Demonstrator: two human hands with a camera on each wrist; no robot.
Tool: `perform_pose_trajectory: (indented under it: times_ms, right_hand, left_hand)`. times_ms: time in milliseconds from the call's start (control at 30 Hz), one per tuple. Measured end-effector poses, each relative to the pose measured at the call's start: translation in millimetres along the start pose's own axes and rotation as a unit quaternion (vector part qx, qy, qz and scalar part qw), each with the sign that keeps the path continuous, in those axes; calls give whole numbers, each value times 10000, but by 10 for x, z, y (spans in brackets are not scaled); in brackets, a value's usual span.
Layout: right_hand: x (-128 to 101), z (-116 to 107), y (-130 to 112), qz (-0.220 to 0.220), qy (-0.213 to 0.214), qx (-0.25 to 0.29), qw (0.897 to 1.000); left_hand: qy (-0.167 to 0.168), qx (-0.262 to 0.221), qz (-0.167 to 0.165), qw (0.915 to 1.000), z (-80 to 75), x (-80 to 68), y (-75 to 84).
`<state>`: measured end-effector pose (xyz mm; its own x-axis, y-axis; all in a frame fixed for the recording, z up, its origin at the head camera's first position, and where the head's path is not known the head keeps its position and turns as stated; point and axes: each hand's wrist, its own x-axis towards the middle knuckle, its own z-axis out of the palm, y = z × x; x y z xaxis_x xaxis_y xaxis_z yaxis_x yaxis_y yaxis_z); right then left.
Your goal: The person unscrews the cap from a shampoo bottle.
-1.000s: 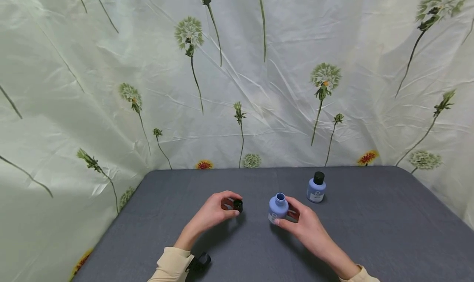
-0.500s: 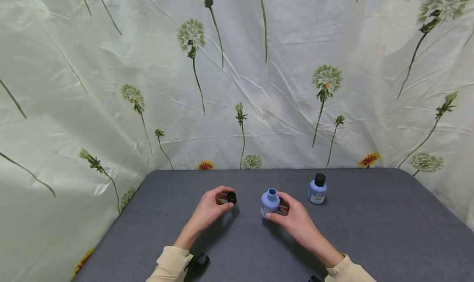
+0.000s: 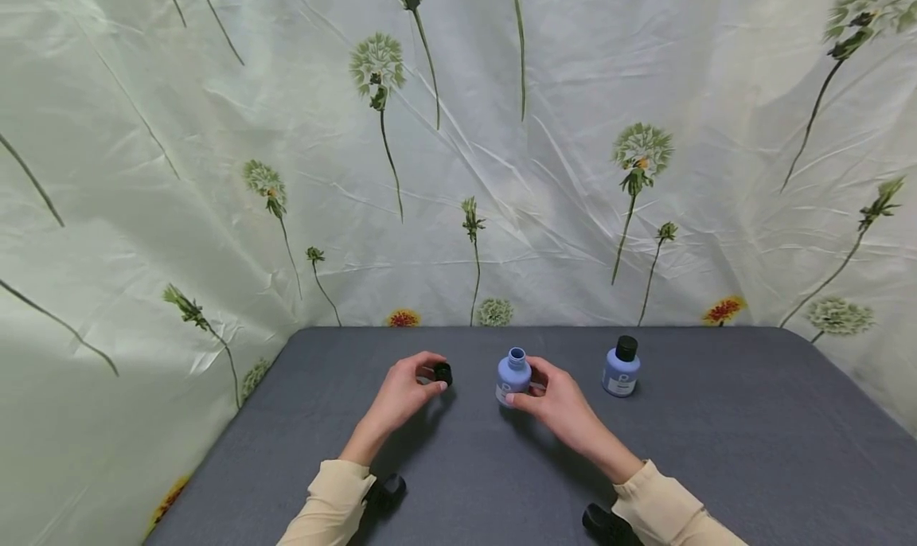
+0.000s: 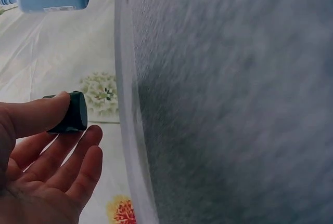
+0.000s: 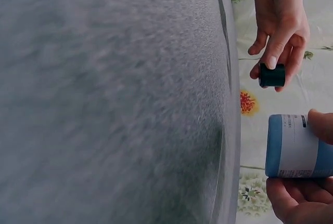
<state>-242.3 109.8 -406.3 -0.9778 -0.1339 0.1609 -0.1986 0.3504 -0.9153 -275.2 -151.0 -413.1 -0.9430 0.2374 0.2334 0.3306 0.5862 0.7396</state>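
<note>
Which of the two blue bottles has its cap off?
The bottle held in the right hand: its neck is open, and the left hand pinches its black cap. The other bottle, further right, wears its cap.

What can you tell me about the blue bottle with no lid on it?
The open bottle is small, round and light blue, and looks like plastic. It has a short neck with an open mouth and a pale label on its side. It stands upright near the middle of the grey table. The right hand grips its body. Its black cap is off, pinched in the left hand beside it.
</note>
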Motion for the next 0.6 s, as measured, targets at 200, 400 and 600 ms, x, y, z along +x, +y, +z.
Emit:
perform_pose_trajectory:
  times_ms: [200,400,600]
  right_hand:
    - [136,100,2,-87,34,58,9999]
    - [257,211,-17,-190,124,-21,9997]
    - [364,312,-11,-191,97,-47,9998]
  left_hand:
    - [2,155,-32,9999,-38,98,-14]
    - [-133,265,-5,9996,-59,184,-33]
    - [-156,443,-65,9989,-74,252,-82]
